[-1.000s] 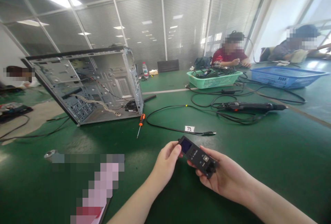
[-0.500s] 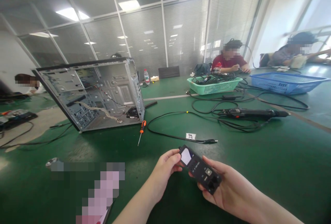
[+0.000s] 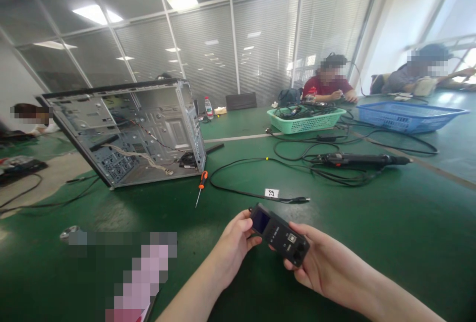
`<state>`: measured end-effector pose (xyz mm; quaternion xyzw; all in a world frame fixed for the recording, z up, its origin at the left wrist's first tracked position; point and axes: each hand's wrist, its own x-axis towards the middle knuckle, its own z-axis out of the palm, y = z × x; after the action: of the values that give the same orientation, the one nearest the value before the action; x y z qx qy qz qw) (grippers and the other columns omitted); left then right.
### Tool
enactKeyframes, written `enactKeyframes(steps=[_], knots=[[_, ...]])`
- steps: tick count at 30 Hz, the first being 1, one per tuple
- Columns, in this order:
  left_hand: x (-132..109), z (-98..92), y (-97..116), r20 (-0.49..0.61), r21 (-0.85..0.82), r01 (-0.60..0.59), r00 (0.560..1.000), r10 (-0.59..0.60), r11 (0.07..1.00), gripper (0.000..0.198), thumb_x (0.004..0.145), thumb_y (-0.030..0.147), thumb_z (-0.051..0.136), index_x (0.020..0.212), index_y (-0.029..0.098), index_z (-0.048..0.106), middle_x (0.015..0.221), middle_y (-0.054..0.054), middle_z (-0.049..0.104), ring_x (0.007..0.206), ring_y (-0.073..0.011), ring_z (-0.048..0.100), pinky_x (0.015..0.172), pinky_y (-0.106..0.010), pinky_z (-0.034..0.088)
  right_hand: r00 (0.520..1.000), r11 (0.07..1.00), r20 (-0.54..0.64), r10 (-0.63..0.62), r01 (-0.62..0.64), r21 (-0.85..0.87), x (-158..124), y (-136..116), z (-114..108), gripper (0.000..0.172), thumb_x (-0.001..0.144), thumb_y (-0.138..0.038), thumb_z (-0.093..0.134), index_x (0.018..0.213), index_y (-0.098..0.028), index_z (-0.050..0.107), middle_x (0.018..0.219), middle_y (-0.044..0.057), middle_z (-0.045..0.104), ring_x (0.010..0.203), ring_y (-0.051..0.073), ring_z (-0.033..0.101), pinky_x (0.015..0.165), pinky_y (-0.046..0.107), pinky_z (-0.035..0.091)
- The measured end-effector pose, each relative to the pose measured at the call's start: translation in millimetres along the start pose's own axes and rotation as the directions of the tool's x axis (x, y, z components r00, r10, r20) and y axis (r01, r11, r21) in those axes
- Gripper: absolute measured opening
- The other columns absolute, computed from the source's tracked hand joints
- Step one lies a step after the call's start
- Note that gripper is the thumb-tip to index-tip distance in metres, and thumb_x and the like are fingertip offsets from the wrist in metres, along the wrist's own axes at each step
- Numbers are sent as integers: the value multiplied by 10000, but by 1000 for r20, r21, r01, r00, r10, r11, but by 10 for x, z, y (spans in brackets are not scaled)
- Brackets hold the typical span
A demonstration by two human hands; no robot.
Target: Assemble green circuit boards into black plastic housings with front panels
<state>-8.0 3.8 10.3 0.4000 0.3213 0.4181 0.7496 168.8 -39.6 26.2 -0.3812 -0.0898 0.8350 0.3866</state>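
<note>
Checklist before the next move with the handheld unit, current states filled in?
1. Unit held in both hands: ok, left hand at the screen end, right hand at the other.
2. Screen readable: not ok, dark, no legible text.
3. Cable plug loose: ok, lies on the table beyond the unit.
4. Screwdriver clear of hands: ok, lies by the PC case.
5. Power driver switched off: cannot tell.

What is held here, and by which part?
A black device: the left hand holds the end with the screen, the right hand the opposite end.
</note>
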Motion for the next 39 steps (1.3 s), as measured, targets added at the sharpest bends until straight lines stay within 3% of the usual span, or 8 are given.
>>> enactKeyframes(steps=[3, 6, 10, 15, 19, 25, 32, 39], knots=[[-8, 0, 2, 7, 20, -20, 1000, 20, 1000, 297, 705, 313, 610, 972, 186, 581, 985, -46, 603, 905, -186, 526, 750, -280, 410, 995, 992, -10, -103, 102, -73, 40, 29, -49, 246, 926, -337, 518, 1081, -168, 427, 796, 20, 549, 604, 123, 563, 527, 167, 419], [-9, -9, -3, 1, 47, -46, 999, 46, 998, 339, 697, 281, 586, 1028, 205, 568, 1015, -40, 594, 925, -193, 523, 734, -280, 413, 956, 908, 45, -289, 289, -304, 56, 34, -76, 480, 757, -453, 695, 1044, -178, 426, 815, 18, 561, 656, 131, 562, 564, 174, 405], [-11, -9, 0, -3, 120, -39, 999, 39, 992, 527, 740, 378, 565, 1230, 203, 482, 1043, -66, 602, 904, -207, 545, 738, -300, 416, 819, 531, 153, -553, 488, -693, 31, 0, -65, 525, 725, -593, 619, 976, -155, 477, 886, 49, 558, 790, 173, 540, 661, 231, 418], [-15, 27, 26, -21, 262, -47, 998, 55, 964, 562, 693, 297, 607, 1232, 199, 481, 1124, -68, 585, 983, -222, 529, 780, -297, 408, 686, 81, 253, -682, 415, -906, 23, 50, -115, 357, 797, -429, 541, 1067, -202, 488, 1047, 62, 536, 916, 234, 516, 788, 344, 430], [7, 16, -16, -7, 287, -110, 993, 117, 952, 512, 600, 139, 638, 1093, 220, 527, 1010, -22, 584, 931, -197, 533, 796, -282, 411, 568, -218, 445, -692, 424, -879, 49, 110, -178, 340, 822, -266, 559, 1155, -258, 489, 1177, 45, 506, 1079, 254, 471, 925, 395, 392], [36, -31, -98, -12, 305, -135, 989, 146, 943, 480, 581, 122, 666, 1030, 222, 529, 1024, -28, 567, 927, -201, 536, 787, -291, 432, 471, -363, 529, -706, 401, -841, 111, 83, -234, 450, 840, -178, 508, 1253, -302, 377, 1221, 23, 475, 1138, 225, 445, 954, 397, 405], [22, 2, -81, -17, 337, -190, 978, 207, 922, 320, 618, 108, 646, 898, 207, 526, 1114, -52, 567, 1079, -242, 507, 889, -334, 415, 488, -238, 444, -752, 427, -872, 123, 90, -205, 409, 786, -222, 486, 1191, -240, 437, 1252, 63, 397, 1163, 239, 401, 993, 425, 377], [-31, 38, -47, 3, 463, -278, 950, 312, 842, 318, 635, 44, 580, 883, 215, 479, 1176, -58, 519, 1093, -235, 507, 877, -323, 430, 748, 418, 156, -646, 517, -747, 168, 28, -198, 711, 699, -465, 621, 1287, -148, 379, 1278, 121, 406, 1148, 253, 438, 982, 389, 421]])
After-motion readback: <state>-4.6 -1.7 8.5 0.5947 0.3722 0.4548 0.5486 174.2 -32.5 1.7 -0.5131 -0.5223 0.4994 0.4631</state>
